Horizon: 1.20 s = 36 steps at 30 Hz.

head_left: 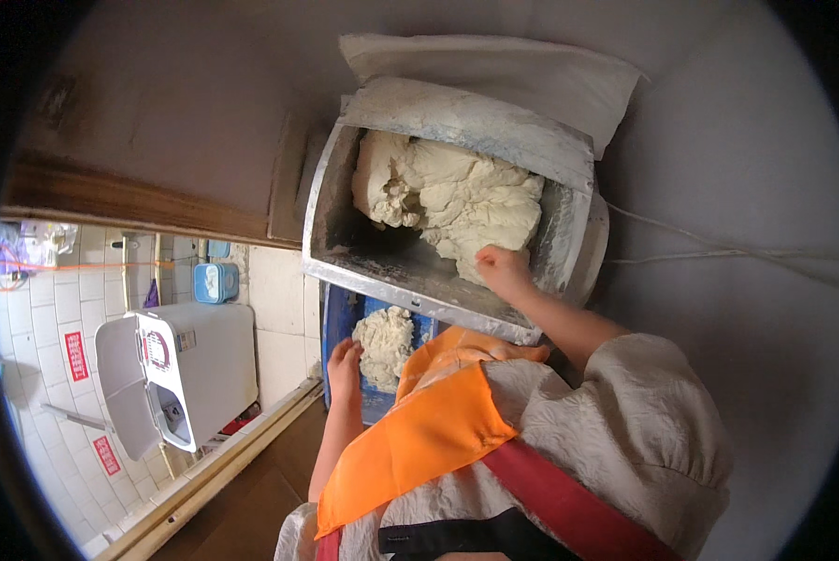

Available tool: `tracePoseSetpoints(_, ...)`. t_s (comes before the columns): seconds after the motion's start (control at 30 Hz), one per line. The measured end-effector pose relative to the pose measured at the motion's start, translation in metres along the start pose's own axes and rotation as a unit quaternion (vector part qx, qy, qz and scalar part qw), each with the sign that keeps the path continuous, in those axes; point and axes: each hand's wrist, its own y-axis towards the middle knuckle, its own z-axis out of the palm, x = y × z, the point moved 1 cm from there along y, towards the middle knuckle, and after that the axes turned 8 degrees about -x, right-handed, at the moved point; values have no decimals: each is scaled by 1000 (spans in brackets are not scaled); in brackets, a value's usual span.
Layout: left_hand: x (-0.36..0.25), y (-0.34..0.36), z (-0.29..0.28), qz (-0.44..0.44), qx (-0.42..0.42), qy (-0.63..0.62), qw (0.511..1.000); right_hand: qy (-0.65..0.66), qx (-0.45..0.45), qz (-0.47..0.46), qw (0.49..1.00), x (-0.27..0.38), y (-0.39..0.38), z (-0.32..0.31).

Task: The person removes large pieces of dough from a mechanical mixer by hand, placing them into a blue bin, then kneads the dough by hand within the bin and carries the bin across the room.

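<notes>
A large mass of pale dough (476, 192) lies in the metal trough (321, 220), which looks like a dough mixer's bowl. My right hand (505, 272) is at the dough's near edge, its fingers curled against the dough. Below the trough, a smaller rough lump of dough (383, 346) rests in a blue bin (373, 404). Beside that lump, on its left, is my left hand (345, 369), its fingers bent together and nothing visible in them.
A floury lid (466, 126) and a pale cloth (504, 70) are behind the trough. Cables (719, 251) run along the right wall. Through a doorway at left stand a white lidded bin (195, 365) and a small blue container (216, 282). My orange scarf (438, 411) hangs near the blue bin.
</notes>
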Motion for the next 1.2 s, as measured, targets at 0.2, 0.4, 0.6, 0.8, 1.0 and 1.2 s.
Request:
tracePoseSetpoints(0.2,-102,-13,97,127,175,-21,976,-113,-28,34,993,-34,48,-13)
tracePoseSetpoints(0.4,-109,8,154,-18,182,-2,983,-95,14,8,995,-28,61,17)
tracePoseSetpoints(0.6,-102,48,167,-144,130,-53,980,-132,120,66,982,-16,73,47)
tracePoseSetpoints(0.8,-103,81,186,-253,117,-55,959,-284,304,152,897,-39,111,60)
tracePoseSetpoints(1.0,-82,83,217,-331,115,-25,936,-279,311,167,893,-66,138,63)
tracePoseSetpoints(1.2,-65,116,230,-305,25,-17,952,-98,347,267,894,-40,172,93)
